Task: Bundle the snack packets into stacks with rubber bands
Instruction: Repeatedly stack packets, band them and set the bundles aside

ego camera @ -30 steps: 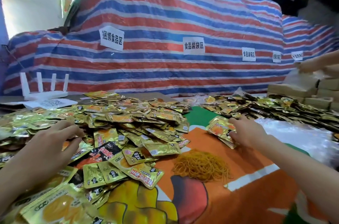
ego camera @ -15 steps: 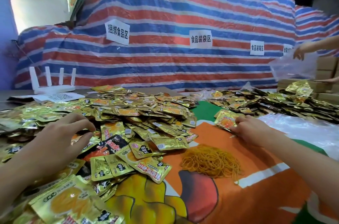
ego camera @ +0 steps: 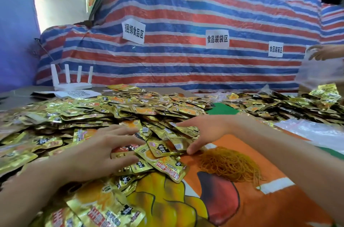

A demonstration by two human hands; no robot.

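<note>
A big heap of gold snack packets [ego camera: 115, 113] covers the left and middle of the table. My left hand [ego camera: 96, 150] lies flat on the packets at the heap's near edge, fingers spread. My right hand [ego camera: 206, 132] reaches into the same edge from the right, fingers apart, thumb down beside a packet [ego camera: 162, 149]; no packet is clearly gripped. A loose mound of orange rubber bands [ego camera: 229, 163] lies on the orange printed cloth just right of my right hand.
A second packet heap [ego camera: 283, 107] lies at the right rear, with clear plastic bags [ego camera: 316, 132] in front of it. Another person's hand [ego camera: 325, 52] holds a bag at the far right. A white router [ego camera: 71, 79] stands rear left. Striped tarp behind.
My right hand has left the small stack at the right and swung left into the main heap. My left hand has slid forward onto the packets. The camera has moved closer.
</note>
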